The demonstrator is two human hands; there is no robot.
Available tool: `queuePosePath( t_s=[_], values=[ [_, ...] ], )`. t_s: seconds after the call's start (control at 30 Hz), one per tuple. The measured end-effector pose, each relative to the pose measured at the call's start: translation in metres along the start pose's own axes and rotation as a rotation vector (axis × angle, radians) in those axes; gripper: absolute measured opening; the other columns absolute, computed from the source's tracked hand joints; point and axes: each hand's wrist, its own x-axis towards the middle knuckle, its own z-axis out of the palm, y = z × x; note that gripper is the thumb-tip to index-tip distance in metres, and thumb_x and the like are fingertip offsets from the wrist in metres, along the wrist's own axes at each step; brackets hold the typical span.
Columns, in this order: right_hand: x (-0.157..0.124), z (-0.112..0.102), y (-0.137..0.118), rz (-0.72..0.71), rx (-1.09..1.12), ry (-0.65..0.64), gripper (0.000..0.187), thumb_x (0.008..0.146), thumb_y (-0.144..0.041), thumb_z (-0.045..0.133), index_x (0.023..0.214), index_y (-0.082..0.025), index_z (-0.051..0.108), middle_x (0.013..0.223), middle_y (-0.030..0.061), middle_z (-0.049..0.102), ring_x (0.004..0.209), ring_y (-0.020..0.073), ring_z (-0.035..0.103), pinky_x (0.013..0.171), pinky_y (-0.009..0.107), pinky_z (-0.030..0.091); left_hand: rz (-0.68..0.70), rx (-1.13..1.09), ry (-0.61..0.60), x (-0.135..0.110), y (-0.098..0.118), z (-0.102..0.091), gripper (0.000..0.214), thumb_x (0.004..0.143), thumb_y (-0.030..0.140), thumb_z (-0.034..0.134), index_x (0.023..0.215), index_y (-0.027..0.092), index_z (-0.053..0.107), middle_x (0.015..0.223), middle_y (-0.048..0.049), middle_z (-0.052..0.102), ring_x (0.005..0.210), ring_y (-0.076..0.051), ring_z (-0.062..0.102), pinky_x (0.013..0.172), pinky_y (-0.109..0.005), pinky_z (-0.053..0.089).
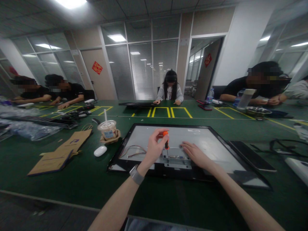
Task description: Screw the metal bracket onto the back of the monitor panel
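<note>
A flat display panel (204, 141) with a black frame and pale back lies on the green table before me. My left hand (156, 144), with a watch at its wrist, grips an orange and black screwdriver (166, 140). The screwdriver stands nearly upright, its tip down at a metal bracket (178, 162) with connectors near the panel's front edge. My right hand (194, 154) rests with fingers stretched out on the panel, just right of the bracket. Thin wires (134, 149) lie loose on the panel's left part.
Left of the panel are a drink cup (107, 129) with a straw, a white mouse (100, 151) and a brown paper bag (64, 150). A black flat slab (252, 155) and cables (281, 146) lie to the right. Several people sit around the table.
</note>
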Motion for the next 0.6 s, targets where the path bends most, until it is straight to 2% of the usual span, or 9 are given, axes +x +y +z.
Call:
queuePosePath(
  t_s=[0.2, 0.3, 0.43, 0.6],
  values=[
    [0.0, -0.001, 0.0, 0.004, 0.0, -0.009, 0.058, 0.102, -0.043, 0.021, 0.135, -0.015, 0.059, 0.148, 0.0168, 0.051, 0.14, 0.0295, 0.043, 0.116, 0.055, 0.028, 0.052, 0.009, 0.042, 0.0, 0.003, 0.004, 0.014, 0.077, 0.024, 0.075, 0.091, 0.022, 0.075, 0.094, -0.0033, 0.056, 0.083, -0.013, 0.058, 0.076, -0.025, 0.049],
    [0.0, -0.001, 0.0, -0.002, 0.004, -0.01, 0.058, 0.102, -0.043, 0.022, 0.135, -0.013, 0.059, 0.148, 0.0174, 0.051, 0.141, 0.0296, 0.043, 0.116, 0.055, 0.028, 0.049, -0.006, 0.027, -0.001, 0.008, 0.005, 0.012, 0.082, 0.027, 0.07, 0.091, 0.021, 0.076, 0.095, -0.0042, 0.057, 0.082, -0.014, 0.058, 0.073, -0.025, 0.048],
    [0.0, -0.001, 0.001, 0.0, 0.0, -0.006, 0.058, 0.102, -0.044, 0.021, 0.134, -0.015, 0.059, 0.147, 0.0163, 0.052, 0.14, 0.029, 0.043, 0.117, 0.055, 0.028, 0.02, -0.014, 0.012, -0.001, 0.011, 0.003, 0.018, 0.088, 0.034, 0.064, 0.088, 0.019, 0.073, 0.084, -0.0035, 0.059, 0.077, -0.014, 0.058, 0.07, -0.026, 0.048],
    [0.001, 0.0, 0.001, -0.008, -0.014, -0.005, 0.057, 0.102, -0.042, 0.02, 0.134, -0.016, 0.06, 0.147, 0.0159, 0.053, 0.14, 0.0283, 0.044, 0.116, 0.054, 0.029, -0.079, -0.183, 0.03, 0.002, 0.006, 0.0, 0.028, 0.094, 0.044, 0.055, 0.095, 0.018, 0.066, 0.081, -0.0034, 0.065, 0.076, -0.015, 0.062, 0.076, -0.03, 0.051]
  ],
)
